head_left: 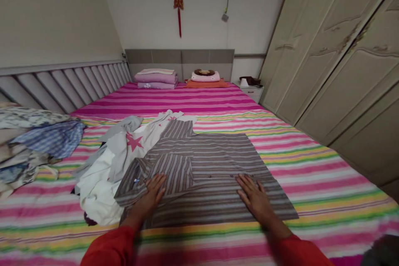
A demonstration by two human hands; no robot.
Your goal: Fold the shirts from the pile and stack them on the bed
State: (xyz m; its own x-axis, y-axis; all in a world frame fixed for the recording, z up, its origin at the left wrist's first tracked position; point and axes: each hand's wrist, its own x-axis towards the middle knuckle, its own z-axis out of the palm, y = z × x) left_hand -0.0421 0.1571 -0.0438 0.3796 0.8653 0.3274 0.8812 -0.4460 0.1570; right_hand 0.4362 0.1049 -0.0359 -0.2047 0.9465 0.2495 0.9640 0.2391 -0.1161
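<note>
A grey-brown striped shirt (215, 153) lies spread on its side across the bed, its collar toward the left and its hem toward the right. My left hand (152, 191) rests on the shirt near the collar, fingers spread. Flat on the cloth near the hem lies my right hand (254, 195), its fingers also apart. Small dark buttons run along the shirt between the hands. White and grey clothes (102, 178), one with a pink star, are heaped beside the collar and partly under the shirt.
Another pile of clothes (40, 137) lies at the bed's left, by a slatted rail (68, 85). Folded purple bedding (157, 78) and a pink pillow (205, 77) sit at the headboard (207, 61). Along the right stands a wardrobe (330, 62), with a nightstand (253, 91) at the back.
</note>
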